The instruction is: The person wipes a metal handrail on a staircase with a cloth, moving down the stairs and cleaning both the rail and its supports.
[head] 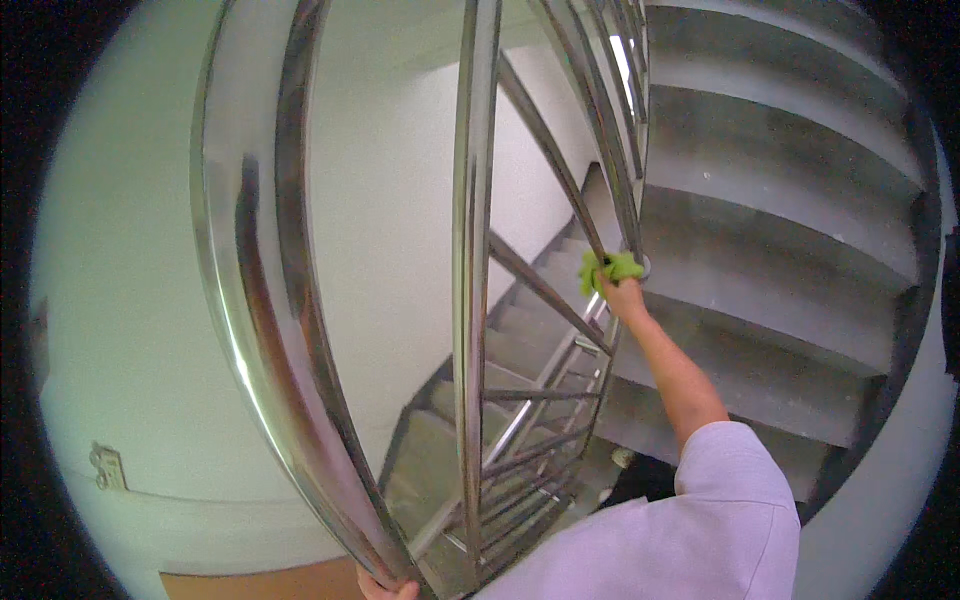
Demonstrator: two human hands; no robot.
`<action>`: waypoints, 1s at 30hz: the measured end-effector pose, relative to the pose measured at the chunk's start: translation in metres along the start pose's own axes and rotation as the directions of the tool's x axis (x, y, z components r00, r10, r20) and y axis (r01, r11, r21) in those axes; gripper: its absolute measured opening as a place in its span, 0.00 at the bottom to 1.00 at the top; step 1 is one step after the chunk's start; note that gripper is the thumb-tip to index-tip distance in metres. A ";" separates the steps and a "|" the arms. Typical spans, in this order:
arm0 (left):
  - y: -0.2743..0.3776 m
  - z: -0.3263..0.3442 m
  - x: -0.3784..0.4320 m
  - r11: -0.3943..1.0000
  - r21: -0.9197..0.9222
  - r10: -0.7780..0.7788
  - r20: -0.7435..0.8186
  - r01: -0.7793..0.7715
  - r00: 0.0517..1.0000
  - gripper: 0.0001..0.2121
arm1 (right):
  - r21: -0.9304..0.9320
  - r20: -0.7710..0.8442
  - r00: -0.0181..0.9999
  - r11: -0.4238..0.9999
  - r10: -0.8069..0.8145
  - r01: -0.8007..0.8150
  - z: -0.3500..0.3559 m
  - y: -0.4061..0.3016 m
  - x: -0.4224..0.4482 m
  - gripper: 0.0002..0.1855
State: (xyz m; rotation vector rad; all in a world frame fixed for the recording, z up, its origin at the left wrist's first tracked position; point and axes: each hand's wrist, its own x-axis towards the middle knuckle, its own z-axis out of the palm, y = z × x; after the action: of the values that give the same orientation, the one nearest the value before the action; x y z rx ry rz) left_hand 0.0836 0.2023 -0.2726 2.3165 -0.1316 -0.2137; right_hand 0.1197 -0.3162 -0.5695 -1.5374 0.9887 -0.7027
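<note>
A bright green cloth [592,274] is bunched in my right hand [624,294], which presses it around the lower part of a metal baluster [555,154] beside the stair edge. My arm is stretched out to reach it. At the bottom of the view my left hand [386,589] grips the wide, shiny metal handrail [247,322]; only some fingers show, the rest being hidden by the rail or cut off by the frame. An upright metal post [474,285] stands between the handrail and the balusters.
Concrete steps [772,225] climb on the right, edged by a dark skirting. Through the railing a lower flight [525,322] runs down along a pale wall [382,187]. A wall fitting [111,466] with a cable is at lower left, and a brown panel [255,581] lies below it.
</note>
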 end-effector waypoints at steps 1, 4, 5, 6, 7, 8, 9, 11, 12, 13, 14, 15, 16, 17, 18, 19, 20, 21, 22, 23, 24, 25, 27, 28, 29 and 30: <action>-0.002 0.000 0.002 0.994 -0.095 0.045 -0.019 -0.046 0.999 0.36 | -0.028 -0.043 0.999 1.000 0.008 -0.009 -0.015 -0.031 -0.010 0.16; -0.009 0.002 0.014 0.959 -0.228 0.160 -0.066 -0.170 0.985 0.35 | 0.205 -0.063 0.954 0.932 -0.293 0.299 -0.065 -0.108 -0.043 0.14; -0.003 0.002 0.015 0.962 -0.180 0.197 -0.056 -0.204 0.979 0.37 | 0.266 -0.083 0.924 0.885 -0.374 0.382 -0.073 -0.137 -0.056 0.13; -0.001 0.001 0.014 0.963 -0.132 0.231 -0.048 -0.235 0.972 0.39 | 0.327 -0.103 0.887 0.827 -0.450 0.458 -0.077 -0.165 -0.069 0.13; -0.001 -0.002 0.013 0.968 -0.110 0.222 -0.043 -0.226 0.974 0.40 | 0.443 -0.001 0.877 0.786 -0.481 0.432 -0.080 -0.191 -0.079 0.13; -0.003 -0.006 0.013 0.971 -0.090 0.217 -0.037 -0.220 0.975 0.40 | 0.552 0.092 0.852 0.739 -0.515 0.387 -0.081 -0.215 -0.087 0.15; -0.003 -0.008 0.011 0.974 -0.066 0.215 -0.031 -0.217 0.976 0.41 | 0.350 0.088 0.784 0.756 -0.614 0.553 -0.080 -0.239 -0.093 0.15; -0.007 -0.006 0.007 0.972 -0.076 0.216 -0.070 -0.221 0.974 0.42 | 0.143 0.157 0.711 0.728 -0.686 0.670 -0.065 -0.265 -0.093 0.15; -0.008 -0.006 0.006 0.971 -0.074 0.220 -0.099 -0.227 0.971 0.42 | 0.160 0.199 0.718 0.745 -0.667 0.648 -0.052 -0.273 -0.090 0.15; -0.005 -0.005 0.005 0.968 -0.086 0.228 -0.094 -0.236 0.969 0.43 | 0.174 0.239 0.723 0.761 -0.648 0.625 -0.044 -0.276 -0.091 0.15; -0.001 -0.003 0.003 0.964 -0.099 0.237 -0.087 -0.245 0.968 0.43 | 0.171 0.194 0.760 0.784 -0.620 0.597 -0.036 -0.264 -0.093 0.14; 0.001 -0.001 0.005 0.960 -0.108 0.253 -0.073 -0.260 0.965 0.43 | 0.168 0.140 0.798 0.808 -0.587 0.565 -0.023 -0.237 -0.090 0.14; -0.001 0.000 0.003 0.962 -0.093 0.248 -0.087 -0.255 0.965 0.43 | 0.167 0.086 0.830 0.830 -0.551 0.533 -0.012 -0.210 -0.089 0.14; -0.005 -0.001 -0.002 0.966 -0.074 0.239 -0.106 -0.247 0.965 0.44 | 0.181 0.079 0.845 0.841 -0.529 0.510 -0.004 -0.183 -0.092 0.14; -0.009 -0.002 -0.005 0.969 -0.052 0.236 -0.124 -0.243 0.964 0.44 | 0.196 0.067 0.860 0.852 -0.506 0.486 0.002 -0.158 -0.095 0.14; -0.014 -0.004 -0.008 0.961 -0.050 0.262 -0.145 -0.272 0.954 0.44 | 0.159 0.099 0.891 0.891 -0.443 0.426 0.007 -0.135 -0.100 0.15; -0.021 -0.005 -0.010 0.953 -0.047 0.290 -0.164 -0.301 0.943 0.44 | 0.118 0.126 0.918 0.924 -0.376 0.363 0.011 -0.114 -0.103 0.15; -0.025 -0.005 -0.010 0.943 -0.048 0.317 -0.181 -0.331 0.931 0.45 | 0.117 0.151 0.932 0.942 -0.329 0.313 0.015 -0.094 -0.105 0.16; -0.024 -0.005 -0.009 0.947 -0.060 0.303 -0.169 -0.316 0.938 0.45 | 0.110 0.172 0.943 0.957 -0.284 0.268 0.018 -0.076 -0.106 0.16; -0.023 -0.005 -0.009 0.951 -0.071 0.288 -0.158 -0.302 0.945 0.45 | 0.103 0.194 0.952 0.970 -0.238 0.222 0.022 -0.057 -0.107 0.17; -0.020 -0.005 -0.009 0.953 -0.086 0.275 -0.145 -0.289 0.950 0.45 | -0.002 0.138 0.945 0.954 -0.296 0.299 0.032 -0.020 -0.102 0.17; -0.014 -0.003 -0.008 0.956 -0.093 0.266 -0.132 -0.279 0.955 0.44 | -0.119 0.084 0.929 0.922 -0.360 0.368 0.042 0.023 -0.095 0.17; -0.010 -0.001 -0.005 0.966 -0.113 0.217 -0.133 -0.232 0.967 0.43 | -0.194 0.110 0.952 0.933 -0.285 0.302 0.041 0.049 -0.099 0.17; -0.012 -0.002 -0.003 0.964 -0.094 0.236 -0.132 -0.249 0.963 0.42 | -0.161 0.167 0.976 0.973 -0.140 0.167 0.034 0.046 -0.105 0.18; -0.014 -0.002 0.001 0.961 -0.073 0.254 -0.131 -0.265 0.958 0.41 | -0.137 0.227 0.974 0.990 0.007 0.025 0.029 0.041 -0.110 0.18; -0.011 -0.006 0.006 0.958 -0.048 0.274 -0.123 -0.282 0.954 0.40 | -0.247 0.238 0.969 0.969 0.065 -0.004 0.023 0.030 -0.112 0.18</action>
State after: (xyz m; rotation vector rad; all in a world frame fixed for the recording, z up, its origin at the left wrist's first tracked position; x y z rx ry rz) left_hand 0.0913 0.2129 -0.2778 2.2083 -0.3841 0.0580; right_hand 0.0800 -0.2077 -0.5949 -1.7690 0.9374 -0.3625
